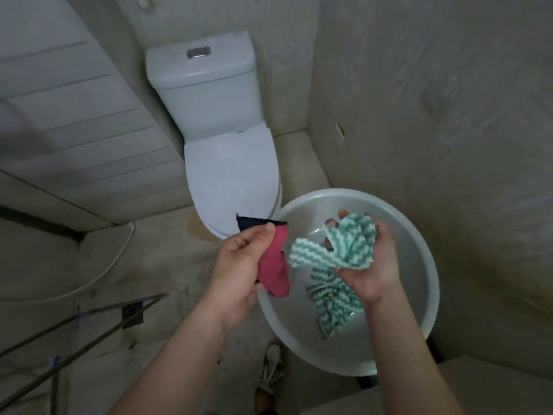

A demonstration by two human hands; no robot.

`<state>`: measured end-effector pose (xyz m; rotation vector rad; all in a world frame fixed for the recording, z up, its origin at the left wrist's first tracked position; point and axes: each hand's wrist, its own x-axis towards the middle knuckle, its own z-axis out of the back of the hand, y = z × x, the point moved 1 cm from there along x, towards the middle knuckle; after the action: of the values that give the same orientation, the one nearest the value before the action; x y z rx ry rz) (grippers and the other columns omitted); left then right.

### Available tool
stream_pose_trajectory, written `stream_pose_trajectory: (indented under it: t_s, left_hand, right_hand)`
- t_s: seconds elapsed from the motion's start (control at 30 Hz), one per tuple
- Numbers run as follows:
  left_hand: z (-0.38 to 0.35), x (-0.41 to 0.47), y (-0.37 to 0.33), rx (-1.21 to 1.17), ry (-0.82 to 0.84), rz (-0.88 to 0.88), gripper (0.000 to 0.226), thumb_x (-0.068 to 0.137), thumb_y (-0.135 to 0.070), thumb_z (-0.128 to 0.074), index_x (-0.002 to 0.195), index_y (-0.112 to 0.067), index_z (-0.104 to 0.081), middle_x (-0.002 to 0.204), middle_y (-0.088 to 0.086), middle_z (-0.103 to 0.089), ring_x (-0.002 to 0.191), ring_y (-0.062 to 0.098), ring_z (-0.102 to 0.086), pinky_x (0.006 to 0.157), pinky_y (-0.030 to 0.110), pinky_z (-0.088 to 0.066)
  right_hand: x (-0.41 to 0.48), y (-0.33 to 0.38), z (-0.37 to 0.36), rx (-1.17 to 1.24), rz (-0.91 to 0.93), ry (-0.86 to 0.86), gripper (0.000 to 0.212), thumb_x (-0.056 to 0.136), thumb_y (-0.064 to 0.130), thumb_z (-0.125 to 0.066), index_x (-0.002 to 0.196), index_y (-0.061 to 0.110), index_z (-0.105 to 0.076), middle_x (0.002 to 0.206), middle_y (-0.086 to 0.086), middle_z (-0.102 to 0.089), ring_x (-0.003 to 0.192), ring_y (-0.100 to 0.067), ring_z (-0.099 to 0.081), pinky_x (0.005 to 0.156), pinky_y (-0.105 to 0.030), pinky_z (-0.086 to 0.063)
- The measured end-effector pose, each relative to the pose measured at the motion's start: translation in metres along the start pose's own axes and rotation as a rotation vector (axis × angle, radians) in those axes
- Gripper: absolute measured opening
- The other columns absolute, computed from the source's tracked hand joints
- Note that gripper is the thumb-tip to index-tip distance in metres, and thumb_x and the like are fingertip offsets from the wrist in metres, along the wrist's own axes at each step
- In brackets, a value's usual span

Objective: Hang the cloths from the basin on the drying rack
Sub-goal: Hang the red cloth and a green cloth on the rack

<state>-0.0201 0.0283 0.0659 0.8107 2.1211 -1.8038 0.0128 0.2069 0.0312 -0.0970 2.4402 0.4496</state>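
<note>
My left hand (239,259) grips a pink cloth (275,265) together with a dark navy cloth (251,223) at the left rim of the white basin (419,265). Over the basin, my right hand (371,265) holds a bunched green-and-white zigzag cloth (338,247). Another green-and-white zigzag cloth (332,307) lies in the basin below that hand. The drying rack (98,324), made of thin dark metal bars, is at the lower left.
A white toilet (227,163) with its lid down stands straight ahead, against the wall. Concrete walls close in on the right and behind. A louvred white door (74,121) is at the left. My shoe (273,366) shows on the floor beside the basin.
</note>
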Motion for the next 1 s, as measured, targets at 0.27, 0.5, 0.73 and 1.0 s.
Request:
stream_pose_trajectory:
  t_s: [0.27, 0.5, 0.73, 1.0]
  left_hand:
    - [0.058, -0.039, -0.047, -0.119, 0.466, 0.048, 0.046, 0.082, -0.021, -0.067, 0.122, -0.001, -0.060, 0.114, 0.022, -0.064, 0.098, 0.032, -0.065, 0.091, 0.044, -0.051]
    - [0.122, -0.079, -0.089, 0.068, 0.340, -0.090, 0.047, 0.082, -0.003, -0.061, 0.128, -0.014, -0.058, 0.063, 0.011, -0.067, 0.058, 0.023, -0.062, 0.081, 0.044, -0.048]
    - [0.195, -0.141, -0.109, 0.397, -0.116, -0.209, 0.024, 0.075, -0.008, -0.075, 0.097, -0.016, -0.073, 0.072, 0.003, -0.072, 0.062, 0.010, -0.064, 0.060, 0.019, -0.053]
    - [0.291, -0.213, -0.075, 0.569, -0.544, -0.276, 0.047, 0.083, -0.043, -0.067, 0.065, 0.000, -0.062, 0.054, 0.008, -0.053, 0.050, 0.015, -0.047, 0.056, 0.029, -0.035]
  right_hand:
    - [-0.023, -0.035, -0.077, -1.040, 0.039, 0.685, 0.040, 0.082, 0.008, -0.066, 0.121, 0.014, -0.062, 0.122, 0.001, -0.067, 0.120, -0.012, -0.058, 0.098, -0.025, -0.046]
    - [-0.030, -0.083, -0.138, -1.556, -0.138, 0.935, 0.016, 0.082, 0.022, -0.070, 0.097, 0.027, -0.067, 0.089, 0.022, -0.066, 0.091, 0.003, -0.059, 0.089, -0.022, -0.038]
    - [-0.045, -0.159, -0.186, -1.761, -0.030, 0.864, 0.011, 0.077, 0.019, -0.077, 0.088, 0.020, -0.076, 0.079, 0.009, -0.074, 0.074, -0.004, -0.066, 0.074, -0.020, -0.050]
    - [-0.072, -0.238, -0.249, -1.822, 0.401, 0.701, 0.000, 0.081, 0.013, -0.074, 0.080, 0.014, -0.074, 0.063, 0.002, -0.069, 0.054, -0.003, -0.060, 0.056, -0.021, -0.052]
